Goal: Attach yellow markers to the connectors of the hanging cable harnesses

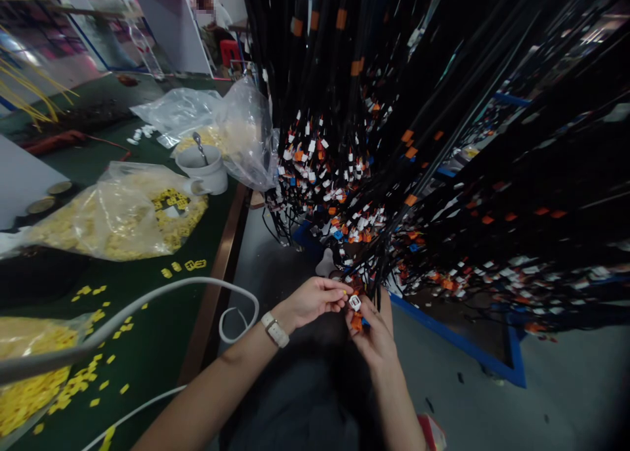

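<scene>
My left hand (315, 300) is pinched on a small yellow clip, its fingertips touching a white connector (355, 302). My right hand (373, 336) grips that white connector along with orange connectors on the ends of black cables. The cables belong to a large hanging bundle of black wire harnesses (384, 142) with many white, orange and blue plugs. A white watch sits on my left wrist.
A green worktable (147, 333) on the left carries clear bags of yellow clips (118, 214), scattered loose clips, a white mug with a spoon (204, 169) and a white hose (162, 293). A blue frame (453, 339) lies on the grey floor. Another person stands far back.
</scene>
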### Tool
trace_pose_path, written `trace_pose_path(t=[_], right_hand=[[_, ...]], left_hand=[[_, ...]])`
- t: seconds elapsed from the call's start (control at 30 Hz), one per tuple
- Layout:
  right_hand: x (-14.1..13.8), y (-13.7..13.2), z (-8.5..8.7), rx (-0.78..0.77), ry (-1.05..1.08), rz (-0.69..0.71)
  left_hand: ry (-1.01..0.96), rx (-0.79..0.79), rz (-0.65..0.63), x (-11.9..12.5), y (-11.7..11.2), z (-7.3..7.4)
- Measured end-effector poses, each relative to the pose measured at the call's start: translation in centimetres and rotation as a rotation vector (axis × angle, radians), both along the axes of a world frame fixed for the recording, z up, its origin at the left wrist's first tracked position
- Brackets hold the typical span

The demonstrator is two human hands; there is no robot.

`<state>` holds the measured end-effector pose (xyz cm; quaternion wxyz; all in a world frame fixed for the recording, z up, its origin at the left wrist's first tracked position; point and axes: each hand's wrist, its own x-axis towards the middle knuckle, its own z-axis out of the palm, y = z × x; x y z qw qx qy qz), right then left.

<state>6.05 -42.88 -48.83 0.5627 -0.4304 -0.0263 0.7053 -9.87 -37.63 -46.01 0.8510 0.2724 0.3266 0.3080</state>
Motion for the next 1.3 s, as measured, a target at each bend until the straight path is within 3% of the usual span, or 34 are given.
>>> trace_pose_path(t=[0.4,0.87,1.3], right_hand=[[0.0,0.0,-0.3,0.003,0.017,0.007],[0.0,0.0,-0.3,0.017,0.034,0.037],[0.1,0.0,-0.5,0.033,-0.019,0.067]], left_hand=[[0.007,-0.054,0.052,0.3,0.0,1.1],[-0.012,-0.046,0.135,0.7,-0.3,1.0],[0.031,-0.051,0.073,0.7,-0.5,0.7]])
